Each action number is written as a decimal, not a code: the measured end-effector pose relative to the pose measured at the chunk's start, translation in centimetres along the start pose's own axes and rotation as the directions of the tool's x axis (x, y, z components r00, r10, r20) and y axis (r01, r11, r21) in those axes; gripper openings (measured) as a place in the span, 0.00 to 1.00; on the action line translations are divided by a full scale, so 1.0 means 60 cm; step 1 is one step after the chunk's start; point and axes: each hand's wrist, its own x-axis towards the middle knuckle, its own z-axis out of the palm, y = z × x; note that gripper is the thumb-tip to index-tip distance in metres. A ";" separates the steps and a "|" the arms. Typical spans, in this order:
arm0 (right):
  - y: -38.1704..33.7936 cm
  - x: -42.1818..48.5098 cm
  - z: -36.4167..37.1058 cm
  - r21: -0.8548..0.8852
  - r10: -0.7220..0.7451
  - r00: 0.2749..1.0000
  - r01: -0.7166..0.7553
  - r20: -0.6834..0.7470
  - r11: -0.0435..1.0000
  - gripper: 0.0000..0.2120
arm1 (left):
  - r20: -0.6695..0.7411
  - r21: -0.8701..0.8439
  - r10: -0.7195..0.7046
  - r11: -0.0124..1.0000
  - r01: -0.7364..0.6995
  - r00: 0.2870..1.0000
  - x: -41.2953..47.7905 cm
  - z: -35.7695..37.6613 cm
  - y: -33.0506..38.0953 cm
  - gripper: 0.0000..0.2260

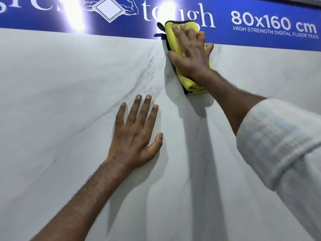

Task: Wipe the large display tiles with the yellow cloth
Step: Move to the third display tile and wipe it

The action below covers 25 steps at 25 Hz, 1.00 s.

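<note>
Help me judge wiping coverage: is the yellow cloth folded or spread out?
Folded. The yellow microfibre cloth shows stacked layers at its lower edge, a pad under the right hand on the white marble-look tile.

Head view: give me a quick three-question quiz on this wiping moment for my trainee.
1. True or false: the left hand lies flat, fingers spread, on the white marble tile.
2. Pick one. The right hand presses the yellow cloth: A) at the tile's top edge, overlapping the blue banner; B) at the tile's bottom edge; C) in the air, off the tile.
3. Fill in: the size printed on the banner reads ___ cm.

Key: 1 true; 2 A; 3 80x160.
</note>
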 end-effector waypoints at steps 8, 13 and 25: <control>-0.035 -0.379 0.026 -0.050 -0.057 0.997 0.055 -0.054 0.997 0.35 | -0.117 -0.304 -0.116 0.950 0.075 0.986 -0.032 -0.044 0.011 0.27; -0.039 -0.615 0.036 -0.054 -0.111 0.994 0.110 -0.010 0.992 0.35 | -0.048 -0.221 -0.070 0.974 0.058 0.996 -0.214 -0.084 0.046 0.30; -0.050 -0.569 0.044 -0.039 -0.042 0.996 0.039 -0.079 0.998 0.34 | 0.136 -0.031 0.019 0.999 -0.015 0.990 -0.309 -0.055 0.032 0.30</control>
